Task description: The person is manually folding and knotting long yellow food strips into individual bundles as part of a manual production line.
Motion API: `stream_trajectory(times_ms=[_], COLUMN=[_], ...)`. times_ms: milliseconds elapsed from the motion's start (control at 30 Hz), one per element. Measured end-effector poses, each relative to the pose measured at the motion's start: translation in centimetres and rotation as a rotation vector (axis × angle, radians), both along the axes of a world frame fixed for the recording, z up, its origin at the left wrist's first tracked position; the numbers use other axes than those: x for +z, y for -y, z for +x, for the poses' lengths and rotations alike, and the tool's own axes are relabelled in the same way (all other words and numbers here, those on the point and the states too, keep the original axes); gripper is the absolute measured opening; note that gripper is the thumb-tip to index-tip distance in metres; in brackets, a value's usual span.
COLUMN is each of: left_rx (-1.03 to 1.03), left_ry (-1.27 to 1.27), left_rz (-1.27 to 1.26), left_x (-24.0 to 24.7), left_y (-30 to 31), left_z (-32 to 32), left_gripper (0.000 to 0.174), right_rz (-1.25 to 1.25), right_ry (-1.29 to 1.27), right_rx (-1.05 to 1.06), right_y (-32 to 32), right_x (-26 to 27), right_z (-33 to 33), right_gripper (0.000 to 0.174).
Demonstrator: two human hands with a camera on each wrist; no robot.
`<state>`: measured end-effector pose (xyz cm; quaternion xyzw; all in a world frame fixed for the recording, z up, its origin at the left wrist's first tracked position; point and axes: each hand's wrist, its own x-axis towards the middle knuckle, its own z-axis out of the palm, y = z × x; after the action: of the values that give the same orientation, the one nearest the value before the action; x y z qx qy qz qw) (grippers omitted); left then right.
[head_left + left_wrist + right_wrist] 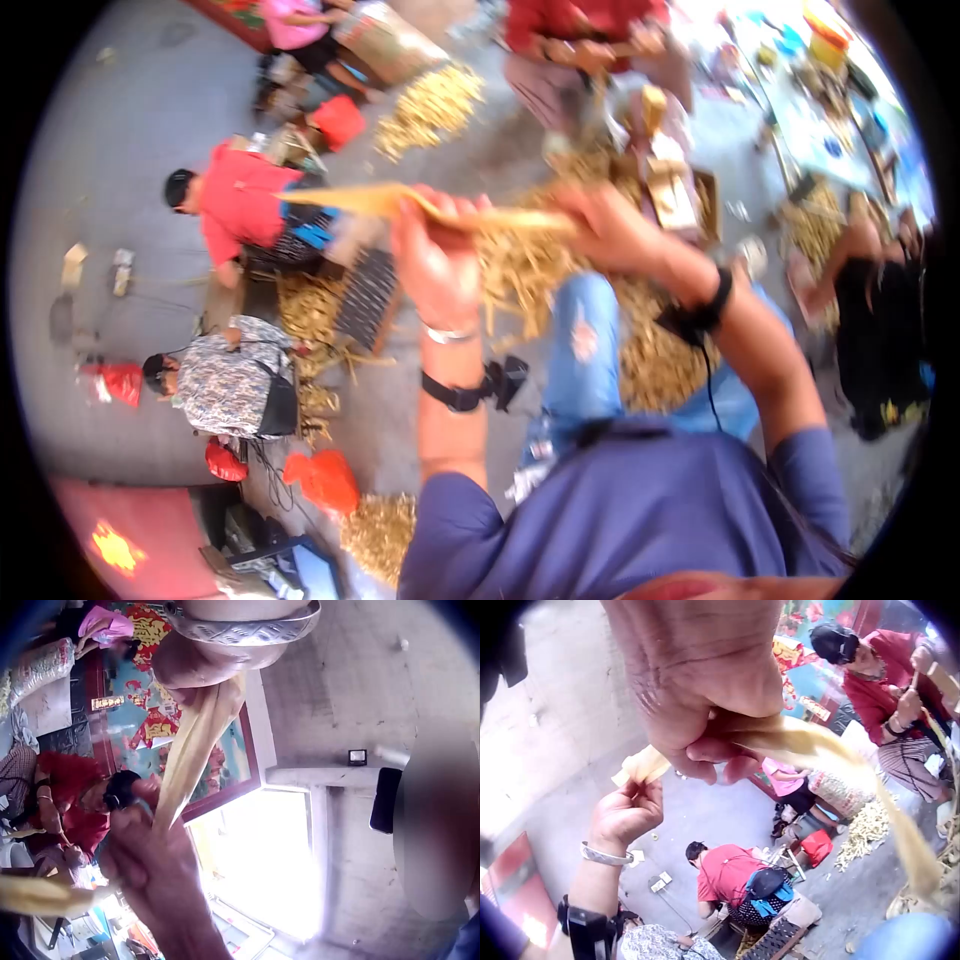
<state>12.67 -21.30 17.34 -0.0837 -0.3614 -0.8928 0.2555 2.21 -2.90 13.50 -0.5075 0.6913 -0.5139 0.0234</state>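
Note:
A long, flat, pale-yellow strip (pixel 350 197), like a dried husk or leaf, stretches between both hands at chest height. My left hand (pixel 440 255), with a silver bracelet at its wrist, pinches it between thumb and fingers. My right hand (pixel 612 232) grips the strip farther to the right, fingers curled round it. In the right wrist view, a loose end of the strip (pixel 810 746) trails from under the right hand (pixel 705 682), while the left hand (pixel 630 814) holds a wide fold up. The left wrist view shows the strip (pixel 196 742) running taut and slightly twisted between the hands.
A heap of similar yellow strips (pixel 660 350) lies around my jeans-clad knees (pixel 582 330). Several people sit nearby, one in a red shirt (pixel 245 205) beside a dark ridged board (pixel 368 300). Another pale pile (pixel 430 110) is on the floor, and an orange bag (pixel 325 480) lies at left.

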Motion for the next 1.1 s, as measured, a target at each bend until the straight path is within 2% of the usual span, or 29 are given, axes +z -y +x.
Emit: stream_trajectory(times_ms=[33, 67, 100, 133, 167, 200, 233, 267, 300, 400, 433, 500, 533, 567, 633, 767, 800, 833, 867, 900, 933, 967, 1033, 1100], left_rx=[0.099, 0.215, 0.210, 0.231, 0.211, 0.153, 0.087, -0.012, -0.107, -0.020, -0.016, -0.012, -0.093, -0.149, -0.242, -0.231, -0.316, -0.362, -0.327, -0.170, 0.032, -0.475, -0.633, -0.922], left_ry=[0.041, 0.069, 0.108, 0.144, 0.130, 0.259, 0.383, 0.307, 0.260, 0.317, 0.326, 0.330, 0.334, 0.289, 0.300, 0.373, 0.318, 0.464, 0.274, 0.047, -0.183, 0.334, 0.277, 0.239], left_rz=[0.043, 0.016, 0.058, 0.092, -0.111, -0.155, -0.204, -0.138, -0.050, -0.392, -0.343, -0.260, -0.124, -0.126, -0.077, -0.015, -0.075, -0.273, -0.655, -1.054, -1.304, -1.231, -1.623, -1.478], left_x=[0.1, 0.5, 0.8, 0.9, -1.3, -2.1, -2.9, -3.8, -4.4, -4.8, -5.0, -4.3, -4.2, -3.6, -3.3, -3.3, -4.6, -4.9, -6.6, -8.2, -8.4, -9.0, -11.0, -10.1], left_y=[0.3, -0.2, -0.6, -1.5, -1.5, -2.8, -4.0, -5.4, -7.1, -9.3, -9.7, -10.3, -10.6, -10.7, -11.2, -13.8, -13.6, -13.8, -14.1, -14.4, -15.2, -16.1, -18.0, -18.8], left_z=[0.3, -0.1, 0.1, 0.1, 0.1, 0.0, -0.2, -0.8, -0.7, -0.4, -0.3, -1.2, -1.5, -1.7, -2.1, -2.7, -2.9, -2.4, -3.2, -3.9, -4.6, -3.1, -2.7, -2.4], left_gripper=[0.019, 0.018, 0.021, 0.020, 0.024, 0.028, 0.032, 0.029, 0.027, 0.026, 0.026, 0.027, 0.029, 0.029, 0.032, 0.037, 0.038, 0.041, 0.040, 0.040, 0.040, 0.031, 0.029, 0.029], right_rz=[0.036, 0.151, 0.213, 0.343, 0.282, 0.099, 0.031, -0.038, 0.031, -0.063, -0.066, -0.059, -0.052, -0.019, 0.147, 0.078, 0.102, 0.110, 0.002, -0.029, -0.060, 0.044, 0.127, 0.202], right_ry=[-0.073, 0.134, 0.109, 0.244, 0.350, 0.414, 0.545, 0.678, 0.907, 0.912, 0.938, 0.832, 0.645, 0.487, 0.501, 0.363, 0.357, 0.324, 0.295, 0.232, 0.169, 0.151, -0.152, -0.364], right_rx=[-0.009, 0.002, 0.050, 0.046, 0.164, 0.210, 0.272, 0.331, 0.400, 0.237, 0.168, 0.031, 0.010, -0.016, -0.150, -0.212, -0.242, -0.269, -0.315, -0.298, -0.283, -0.215, -0.246, -0.221], right_y=[-1.1, -2.8, -4.1, -5.4, -6.6, -6.7, -6.5, -6.3, -6.7, -8.1, -8.9, -10.2, -10.8, -12.1, -13.9, -17.6, -18.7, -19.8, -20.6, -21.2, -21.8, -22.9, -22.6, -22.7], right_x=[-2.4, -1.2, -2.9, -4.3, -5.0, -5.1, -3.8, -2.4, -0.9, -1.1, -1.8, -2.7, -4.1, -5.2, -3.8, -4.5, -4.8, -5.1, -5.7, -4.8, -3.9, -2.4, -1.2, -0.8], right_z=[-0.4, 1.0, 1.0, 1.5, 2.4, 4.2, 4.6, 4.8, 5.7, 6.0, 6.1, 6.2, 5.4, 5.3, 6.6, 7.6, 8.2, 8.6, 9.4, 8.7, 7.9, 8.2, 7.4, 7.0], right_gripper=[0.022, 0.020, 0.021, 0.021, 0.031, 0.041, 0.050, 0.060, 0.069, 0.053, 0.050, 0.032, 0.025, 0.021, 0.024, 0.016, 0.014, 0.012, 0.012, 0.014, 0.018, 0.023, 0.030, 0.037])
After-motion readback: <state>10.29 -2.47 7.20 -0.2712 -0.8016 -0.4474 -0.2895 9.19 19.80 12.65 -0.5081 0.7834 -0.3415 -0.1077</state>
